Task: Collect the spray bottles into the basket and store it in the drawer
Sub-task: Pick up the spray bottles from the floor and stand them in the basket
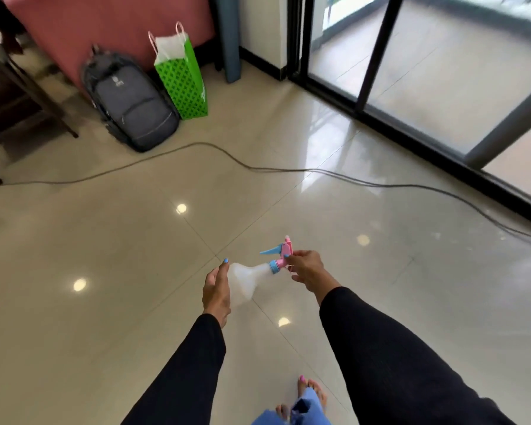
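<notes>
A spray bottle [247,279] with a clear white body, blue collar and pink-and-blue trigger head lies sideways in the air above the tiled floor. My right hand [305,268] is shut on its pink trigger head. My left hand [216,289] cups the bottle's clear body from the left, fingers partly curled around it. No basket or drawer is in view.
A grey cable [258,168] snakes across the floor ahead. A grey backpack [132,101] and a green paper bag [183,78] lean against a pink covered piece of furniture at the back left. Sliding glass doors [426,72] stand at the right. My bare feet [310,394] are below.
</notes>
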